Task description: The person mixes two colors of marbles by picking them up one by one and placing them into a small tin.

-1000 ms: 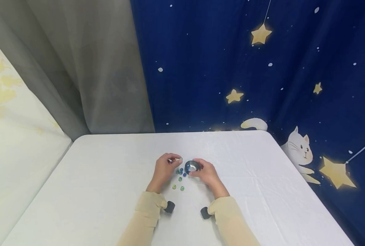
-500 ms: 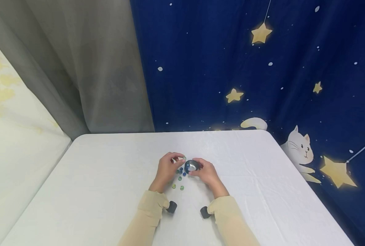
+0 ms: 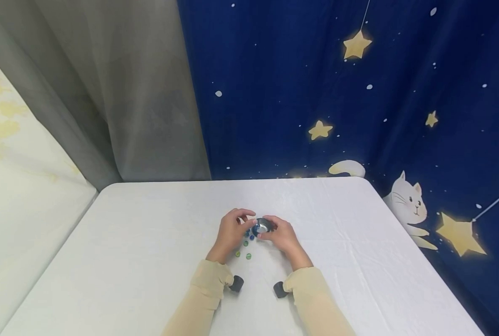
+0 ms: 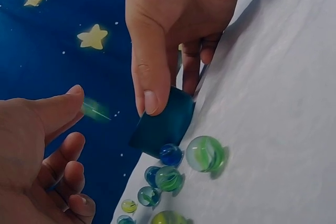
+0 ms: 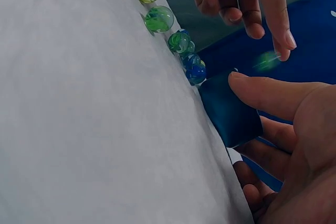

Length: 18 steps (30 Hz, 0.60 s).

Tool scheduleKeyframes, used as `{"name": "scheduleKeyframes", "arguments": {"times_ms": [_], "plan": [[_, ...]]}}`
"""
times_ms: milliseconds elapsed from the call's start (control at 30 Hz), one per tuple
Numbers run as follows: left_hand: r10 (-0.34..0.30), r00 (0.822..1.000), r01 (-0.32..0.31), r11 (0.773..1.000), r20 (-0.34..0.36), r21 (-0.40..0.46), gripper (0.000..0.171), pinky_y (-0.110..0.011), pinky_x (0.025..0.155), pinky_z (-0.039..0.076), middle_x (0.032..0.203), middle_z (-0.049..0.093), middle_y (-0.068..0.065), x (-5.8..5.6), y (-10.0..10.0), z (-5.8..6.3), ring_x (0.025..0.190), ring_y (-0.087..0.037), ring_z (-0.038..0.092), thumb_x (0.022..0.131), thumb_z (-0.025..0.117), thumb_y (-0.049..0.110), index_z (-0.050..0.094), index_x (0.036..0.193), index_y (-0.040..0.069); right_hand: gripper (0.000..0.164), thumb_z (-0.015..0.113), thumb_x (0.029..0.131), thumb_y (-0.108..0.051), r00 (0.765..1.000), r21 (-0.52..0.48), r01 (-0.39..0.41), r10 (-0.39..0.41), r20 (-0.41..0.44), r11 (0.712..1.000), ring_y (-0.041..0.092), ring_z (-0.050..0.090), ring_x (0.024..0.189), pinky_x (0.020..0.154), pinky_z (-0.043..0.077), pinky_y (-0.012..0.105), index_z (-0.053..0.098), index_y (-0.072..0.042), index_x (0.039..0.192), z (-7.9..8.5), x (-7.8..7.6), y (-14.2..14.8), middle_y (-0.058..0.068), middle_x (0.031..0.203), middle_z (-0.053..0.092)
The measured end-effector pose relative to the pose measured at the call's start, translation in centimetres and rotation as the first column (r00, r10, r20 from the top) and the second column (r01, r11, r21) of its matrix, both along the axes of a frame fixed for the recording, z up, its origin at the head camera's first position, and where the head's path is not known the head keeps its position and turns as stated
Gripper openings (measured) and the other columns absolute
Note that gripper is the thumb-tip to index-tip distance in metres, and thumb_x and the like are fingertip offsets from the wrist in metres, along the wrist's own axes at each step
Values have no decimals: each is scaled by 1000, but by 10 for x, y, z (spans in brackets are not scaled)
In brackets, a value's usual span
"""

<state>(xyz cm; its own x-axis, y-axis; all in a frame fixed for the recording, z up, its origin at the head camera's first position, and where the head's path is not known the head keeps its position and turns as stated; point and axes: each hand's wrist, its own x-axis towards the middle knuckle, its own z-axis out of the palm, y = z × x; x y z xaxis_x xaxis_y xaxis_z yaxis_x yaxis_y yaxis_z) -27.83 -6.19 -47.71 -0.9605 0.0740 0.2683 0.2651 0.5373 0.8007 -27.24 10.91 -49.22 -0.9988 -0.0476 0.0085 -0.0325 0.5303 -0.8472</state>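
Observation:
My right hand (image 3: 284, 235) grips a small metal cup (image 4: 163, 127), thumb on the near side and fingers around the far side. Its wall looks dark teal in both wrist views, its inside silvery in the head view, with something blue in it. Close over the rim, my left hand (image 3: 232, 231) has thumb and forefinger near each other. A motion-blurred green marble (image 5: 268, 60) is in the air just off those fingertips, above the cup. Beside the cup lie several glass marbles, among them a blue marble (image 4: 170, 154) and a clear green marble (image 4: 206, 153).
A yellow marble (image 3: 238, 254) and another green marble (image 3: 249, 256) lie nearer the wrists on the white-covered table (image 3: 148, 242). Black wrist devices (image 3: 236, 283) sit at both cuffs. A blue star-patterned curtain (image 3: 274, 93) hangs behind the table.
My left hand has moved right to the cup's rim, and the green marble it was pinching has left its fingertips. My right hand and the cup have stayed in place.

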Motion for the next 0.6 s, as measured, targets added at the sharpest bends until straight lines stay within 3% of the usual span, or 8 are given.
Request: {"name": "scheduleKeyframes", "arguments": {"times_ms": [200, 600], "plan": [[28, 998, -28, 999, 49, 16, 20, -31, 71, 43, 86, 57, 4, 1, -5, 5, 79, -16, 49, 87, 74, 22, 72, 106, 19, 59, 84, 73, -18, 1000, 2, 1, -1, -7, 1000, 34, 54, 120, 101, 38, 51, 62, -11, 128, 1, 1, 0, 11, 126, 63], [-12, 1000, 12, 1000, -2, 25, 15, -34, 75, 45, 83, 59, 3, -4, -27, 10, 80, -17, 53, 83, 77, 18, 74, 98, 13, 58, 83, 74, -19, 999, 2, 16, -16, 27, 1000, 33, 52, 123, 101, 37, 53, 62, -15, 129, 0, -1, -1, 9, 129, 61]]}}
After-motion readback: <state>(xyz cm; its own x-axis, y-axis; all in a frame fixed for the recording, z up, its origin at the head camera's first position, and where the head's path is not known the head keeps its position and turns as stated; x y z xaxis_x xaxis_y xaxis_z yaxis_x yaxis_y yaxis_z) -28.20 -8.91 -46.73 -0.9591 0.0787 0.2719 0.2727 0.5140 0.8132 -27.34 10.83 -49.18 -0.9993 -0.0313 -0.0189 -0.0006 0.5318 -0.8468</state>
